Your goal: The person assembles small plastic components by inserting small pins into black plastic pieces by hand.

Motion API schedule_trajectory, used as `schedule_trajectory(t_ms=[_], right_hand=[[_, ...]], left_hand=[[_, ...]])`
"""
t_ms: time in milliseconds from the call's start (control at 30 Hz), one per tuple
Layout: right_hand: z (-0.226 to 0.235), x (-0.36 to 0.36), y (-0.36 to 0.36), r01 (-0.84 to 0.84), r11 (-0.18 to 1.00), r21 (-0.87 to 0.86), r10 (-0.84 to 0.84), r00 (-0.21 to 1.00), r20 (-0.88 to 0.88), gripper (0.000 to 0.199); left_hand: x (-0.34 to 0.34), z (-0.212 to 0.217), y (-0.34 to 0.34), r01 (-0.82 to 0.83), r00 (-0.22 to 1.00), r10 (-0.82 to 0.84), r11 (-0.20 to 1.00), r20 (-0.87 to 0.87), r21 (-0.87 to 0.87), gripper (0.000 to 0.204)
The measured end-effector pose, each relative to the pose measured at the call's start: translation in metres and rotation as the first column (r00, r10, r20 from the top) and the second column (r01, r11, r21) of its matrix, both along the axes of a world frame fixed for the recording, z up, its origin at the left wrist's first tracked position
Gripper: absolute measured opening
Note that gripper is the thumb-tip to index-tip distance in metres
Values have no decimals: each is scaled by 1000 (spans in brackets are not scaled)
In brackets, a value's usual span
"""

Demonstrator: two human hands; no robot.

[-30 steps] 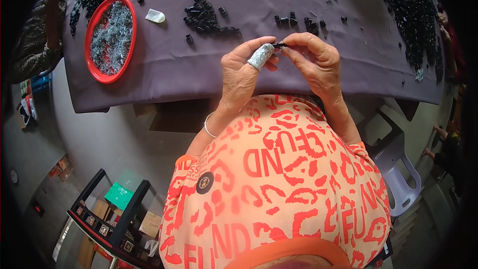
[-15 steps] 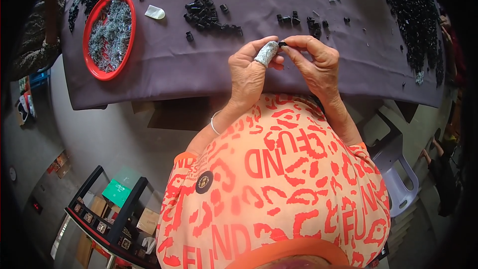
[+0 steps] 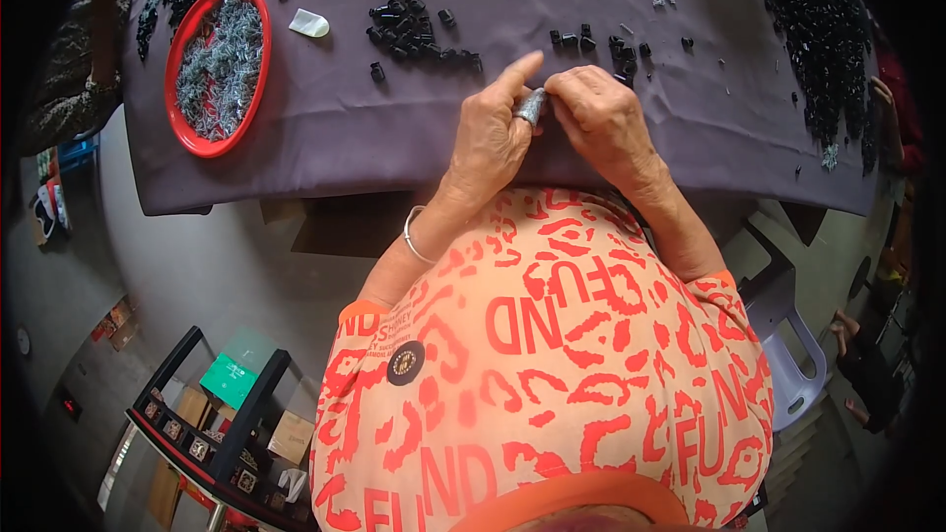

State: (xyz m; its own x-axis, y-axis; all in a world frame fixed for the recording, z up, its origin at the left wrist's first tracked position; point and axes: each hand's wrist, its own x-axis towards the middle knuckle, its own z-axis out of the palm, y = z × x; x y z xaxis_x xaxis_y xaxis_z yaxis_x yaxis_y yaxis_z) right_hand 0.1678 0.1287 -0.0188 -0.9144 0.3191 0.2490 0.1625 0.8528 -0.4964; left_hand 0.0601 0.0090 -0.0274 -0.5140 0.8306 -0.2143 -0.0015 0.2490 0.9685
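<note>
Presently, we find the left hand (image 3: 493, 126) over the near part of a purple tablecloth (image 3: 325, 138), half open, its index finger stretched forward and its thumb capped by a grey finger cover (image 3: 530, 106). We record the right hand (image 3: 599, 113) beside it, fingers curled and bunched, their tips at the end of the covered thumb. Whether either hand has hold of a small part we cannot tell, as the fingers hide the spot where they meet. Several small black pieces (image 3: 570, 39) lie loose just beyond the right hand; we note a black cluster (image 3: 406, 34) farther left. Left of that sits a red basin (image 3: 207, 150) filled with thin grey pieces (image 3: 219, 69), a pale round-ended piece (image 3: 309, 24) lying between basin and cluster. We also log a large black heap (image 3: 813, 49) along the table's right side.
</note>
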Motion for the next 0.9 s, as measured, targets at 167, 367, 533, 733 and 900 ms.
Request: schedule_trajectory(t_ms=[167, 367, 533, 733, 900], right_hand=[[3, -2, -3, 1, 999, 47, -2, 1000, 27, 17], [8, -5, -6, 10, 1000, -11, -10, 999, 38, 37], [4, 3, -4, 5, 994, -113, -6, 1000, -3, 49], [12, 4, -8, 71, 986, -154, -95, 984, -150, 42], [3, -30, -23, -150, 980, -134, 110, 956, -270, 42]], left_hand=[[-13, 9, 2, 62, 967, -36, 993, 251, -98, 31], [-20, 8, 6, 124, 918, -89, 990, 386, -67, 26], [-18, 11, 9, 99, 922, -49, 989, 384, -110, 23], [-19, 8, 7, 100, 925, -41, 985, 378, -139, 20], [-22, -42, -8, 160, 949, -219, 955, 225, 251, 15]])
